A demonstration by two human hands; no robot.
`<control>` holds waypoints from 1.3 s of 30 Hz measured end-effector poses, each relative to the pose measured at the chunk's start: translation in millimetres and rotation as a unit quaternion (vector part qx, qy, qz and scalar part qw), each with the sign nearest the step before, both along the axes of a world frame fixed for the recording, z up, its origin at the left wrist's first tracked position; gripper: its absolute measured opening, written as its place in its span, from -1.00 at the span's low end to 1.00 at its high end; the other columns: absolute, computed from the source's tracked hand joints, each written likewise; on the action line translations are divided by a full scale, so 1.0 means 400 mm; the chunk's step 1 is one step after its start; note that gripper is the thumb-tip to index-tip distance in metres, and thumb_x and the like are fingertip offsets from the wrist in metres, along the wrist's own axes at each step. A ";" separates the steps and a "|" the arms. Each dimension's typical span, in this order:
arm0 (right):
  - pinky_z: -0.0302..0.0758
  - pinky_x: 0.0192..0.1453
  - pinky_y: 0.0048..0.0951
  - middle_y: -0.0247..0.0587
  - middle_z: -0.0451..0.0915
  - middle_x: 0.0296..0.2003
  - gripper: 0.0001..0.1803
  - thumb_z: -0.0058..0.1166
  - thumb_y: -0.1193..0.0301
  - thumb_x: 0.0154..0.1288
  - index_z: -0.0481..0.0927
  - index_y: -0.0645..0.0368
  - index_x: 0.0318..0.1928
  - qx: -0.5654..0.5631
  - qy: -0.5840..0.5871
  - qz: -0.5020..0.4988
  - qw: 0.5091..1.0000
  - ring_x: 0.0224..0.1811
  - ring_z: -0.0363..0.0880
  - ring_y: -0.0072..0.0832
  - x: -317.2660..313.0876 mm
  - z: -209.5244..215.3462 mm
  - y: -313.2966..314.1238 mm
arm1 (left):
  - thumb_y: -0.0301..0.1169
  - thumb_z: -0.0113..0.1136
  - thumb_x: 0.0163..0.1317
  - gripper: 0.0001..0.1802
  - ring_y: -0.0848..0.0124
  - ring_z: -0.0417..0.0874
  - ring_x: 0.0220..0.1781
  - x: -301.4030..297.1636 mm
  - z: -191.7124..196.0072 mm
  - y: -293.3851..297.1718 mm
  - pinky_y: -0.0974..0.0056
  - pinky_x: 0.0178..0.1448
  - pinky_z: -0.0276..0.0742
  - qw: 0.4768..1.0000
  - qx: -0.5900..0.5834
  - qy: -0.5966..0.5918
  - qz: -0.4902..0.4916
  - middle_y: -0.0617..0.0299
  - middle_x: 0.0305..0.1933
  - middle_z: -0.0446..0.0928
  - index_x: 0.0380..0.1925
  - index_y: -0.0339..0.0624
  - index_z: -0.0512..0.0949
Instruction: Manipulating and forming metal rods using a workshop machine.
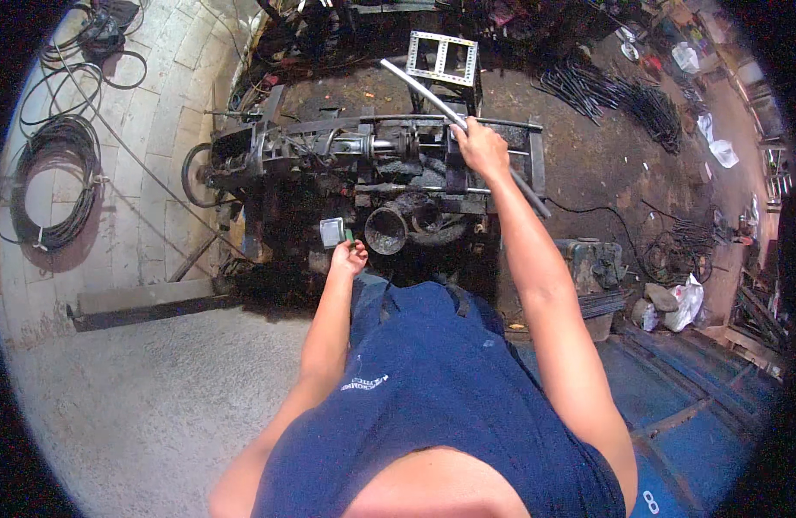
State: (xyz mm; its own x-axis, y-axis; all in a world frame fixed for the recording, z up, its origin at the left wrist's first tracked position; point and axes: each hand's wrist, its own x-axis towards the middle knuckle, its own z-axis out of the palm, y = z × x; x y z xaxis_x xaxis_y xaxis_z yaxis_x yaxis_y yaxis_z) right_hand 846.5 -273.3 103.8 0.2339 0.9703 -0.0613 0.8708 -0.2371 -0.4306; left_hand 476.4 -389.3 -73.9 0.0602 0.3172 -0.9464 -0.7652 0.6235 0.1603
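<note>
My right hand is closed around a long metal bar, pale and bright at its upper left end and darker toward the lower right. The bar slants over the right part of a dark, greasy machine with bright rods along it. Lower and to the left, the fingers of my left hand are closed by a small green piece. Right beside it is a pale rectangular piece with a dark edge; whether the two are joined, I cannot tell. Two round metal cups sit near this hand.
Behind the machine stands a perforated metal frame stand. Bundles of dark rods lie on the floor at the far right. Coiled black cable hangs at the left wall. White plastic bags and a dark box are at the right.
</note>
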 end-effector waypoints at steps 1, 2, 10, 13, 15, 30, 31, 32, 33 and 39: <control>0.52 -0.07 0.04 0.11 0.66 -0.29 -0.49 -0.16 -0.07 0.39 0.56 0.12 -0.13 -0.007 -0.007 -0.001 1.000 -0.18 0.64 0.07 -0.005 0.005 0.001 | -0.20 -0.27 0.49 -0.70 0.40 0.38 -0.49 0.000 -0.001 0.000 0.30 -0.46 0.24 1.000 0.000 -0.003 0.005 0.24 -0.46 0.40 -0.32 -0.16 0.33; 0.52 -0.07 0.04 0.11 0.66 -0.29 -0.49 -0.16 -0.07 0.39 0.56 0.12 -0.13 -0.007 -0.007 -0.002 1.000 -0.18 0.64 0.07 0.001 0.005 -0.002 | -0.20 -0.27 0.49 -0.70 0.40 0.38 -0.49 -0.002 -0.006 -0.001 0.30 -0.46 0.24 1.000 0.000 -0.003 0.004 0.24 -0.46 0.40 -0.32 -0.16 0.33; 0.52 -0.09 0.02 0.11 0.66 -0.33 -0.48 -0.15 -0.10 0.37 0.56 0.11 -0.14 0.013 0.002 -0.015 1.000 -0.19 0.64 0.04 0.006 -0.001 -0.009 | -0.16 -0.27 0.49 -0.67 0.40 0.40 -0.48 -0.014 -0.033 -0.005 0.30 -0.44 0.26 1.000 0.020 -0.014 -0.016 0.26 -0.46 0.40 -0.32 -0.15 0.34; 0.52 -0.09 0.02 0.12 0.66 -0.33 -0.48 -0.15 -0.09 0.37 0.55 0.12 -0.13 0.013 -0.018 -0.012 1.000 -0.19 0.65 0.04 0.000 0.000 -0.009 | -0.16 -0.26 0.49 -0.68 0.40 0.40 -0.47 -0.007 -0.018 -0.009 0.30 -0.44 0.26 0.999 0.034 -0.018 -0.019 0.26 -0.46 0.40 -0.32 -0.14 0.35; 0.52 -0.09 0.02 0.12 0.66 -0.34 -0.48 -0.15 -0.09 0.37 0.54 0.13 -0.13 0.017 -0.030 -0.001 0.999 -0.20 0.65 0.05 0.005 0.001 -0.008 | -0.16 -0.26 0.49 -0.67 0.40 0.39 -0.47 -0.013 -0.023 -0.014 0.30 -0.44 0.25 0.999 0.030 -0.007 -0.011 0.26 -0.46 0.40 -0.32 -0.14 0.35; 0.56 -0.16 -0.02 0.09 0.66 -0.38 -0.47 -0.12 -0.11 0.35 0.58 0.13 -0.22 0.038 -0.046 -0.021 0.998 -0.28 0.67 0.02 0.023 -0.018 -0.016 | -0.20 -0.22 0.48 -0.73 0.42 0.39 -0.49 -0.019 -0.012 -0.020 0.30 -0.43 0.26 0.999 0.033 -0.004 -0.031 0.29 -0.45 0.41 -0.32 -0.10 0.34; 0.56 -0.16 -0.02 0.08 0.66 -0.39 -0.47 -0.11 -0.11 0.35 0.58 0.13 -0.23 0.047 -0.051 -0.031 0.997 -0.29 0.67 0.02 0.020 -0.023 -0.019 | -0.20 -0.20 0.48 -0.75 0.42 0.39 -0.49 -0.018 -0.011 -0.020 0.30 -0.43 0.26 0.999 0.033 -0.009 -0.037 0.29 -0.45 0.41 -0.31 -0.09 0.33; 0.57 -0.16 -0.03 0.08 0.66 -0.39 -0.47 -0.10 -0.11 0.34 0.59 0.12 -0.23 0.054 -0.057 -0.043 0.996 -0.29 0.67 0.02 0.019 -0.025 -0.025 | -0.20 -0.20 0.48 -0.75 0.42 0.39 -0.49 -0.008 0.001 -0.017 0.30 -0.43 0.26 0.999 0.031 -0.010 -0.040 0.29 -0.45 0.41 -0.31 -0.09 0.33; 0.57 -0.16 -0.03 0.08 0.66 -0.39 -0.47 -0.10 -0.11 0.34 0.59 0.12 -0.23 0.052 -0.058 -0.046 0.996 -0.29 0.67 0.02 0.015 -0.026 -0.024 | -0.22 -0.19 0.48 -0.77 0.42 0.39 -0.49 0.005 0.013 -0.013 0.30 -0.43 0.26 0.999 0.027 0.006 -0.039 0.29 -0.45 0.40 -0.31 -0.08 0.33; 0.57 -0.16 -0.03 0.08 0.66 -0.40 -0.47 -0.09 -0.09 0.35 0.58 0.17 -0.25 0.053 -0.063 -0.018 0.996 -0.28 0.68 0.00 0.006 0.002 -0.016 | -0.25 -0.17 0.46 -0.79 0.42 0.38 -0.49 -0.011 -0.005 -0.015 0.29 -0.44 0.26 0.999 0.024 0.020 -0.040 0.29 -0.46 0.39 -0.32 -0.08 0.33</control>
